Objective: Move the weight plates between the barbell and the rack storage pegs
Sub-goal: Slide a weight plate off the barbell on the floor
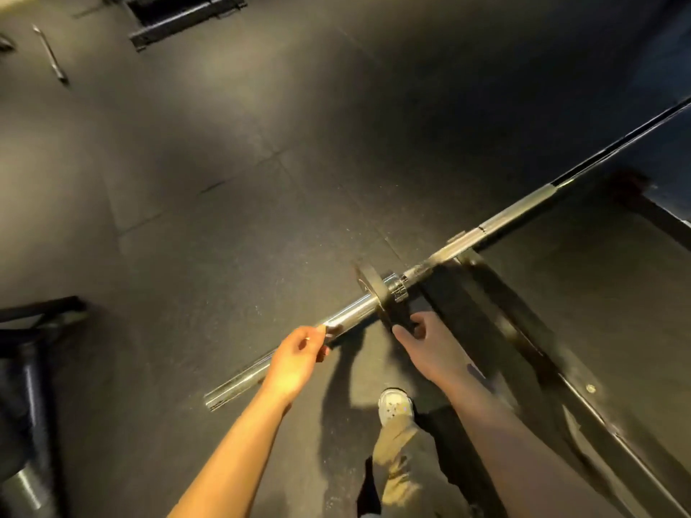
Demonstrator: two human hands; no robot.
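Dark rubber floor tiles [224, 218] fill the view, lit in warm patches; one barbell [504, 222] runs diagonally from the lower left to the upper right, resting across one black rack frame [523, 330] on the right side; its chrome sleeve [291, 353] points toward the lower left, its end bare; one dark weight plate [368, 284] sits on that sleeve, pushed up close to the collar beside the rack. Two bare hands reach in from below; the left hand [299, 355] has its fingers curled, fingertips touching the sleeve partway along it, though whether it truly grips the chrome I cannot tell; the right hand [430, 343] curls its fingers and thumb round the plate's lower rim. One pale shoe [395, 405] and one khaki trouser leg [404, 465] show between the forearms; one loose metal bar [50, 54] lies on the floor at the far upper left, well apart from the barbell.
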